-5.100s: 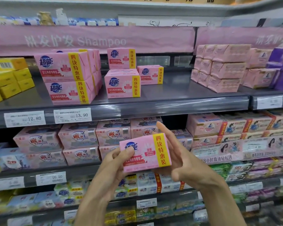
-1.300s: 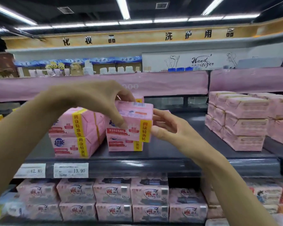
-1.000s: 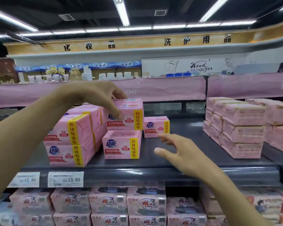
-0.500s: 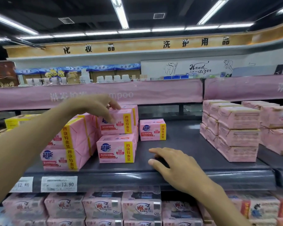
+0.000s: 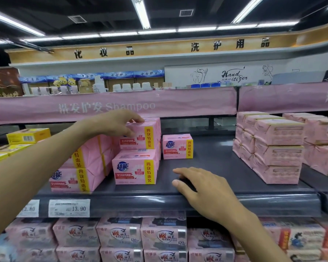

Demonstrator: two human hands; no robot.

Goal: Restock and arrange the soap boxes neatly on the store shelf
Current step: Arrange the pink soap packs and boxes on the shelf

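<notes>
Soap box (image 5: 142,138) logo partly hidden under gripping left hand (image 5: 117,122).

Glossy pink film wrap on the soap box (image 5: 138,138) gripped by the left hand (image 5: 114,122); same sheen on the lower box (image 5: 134,170) beneath the grip. Right of the grip, smooth matt dark-grey shelf (image 5: 225,167), faintly reflective. Farther right, duller paper-look packs (image 5: 278,154). Above, matt pink banner (image 5: 178,103).

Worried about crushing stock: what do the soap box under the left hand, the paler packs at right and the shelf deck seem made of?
Soap box: glossy printed film or thin card, judging by its sheen. Paler packs: matte, paper-like wrap, creased at the folds. Shelf deck: probably painted metal, smooth dark grey with soft reflections.
</notes>
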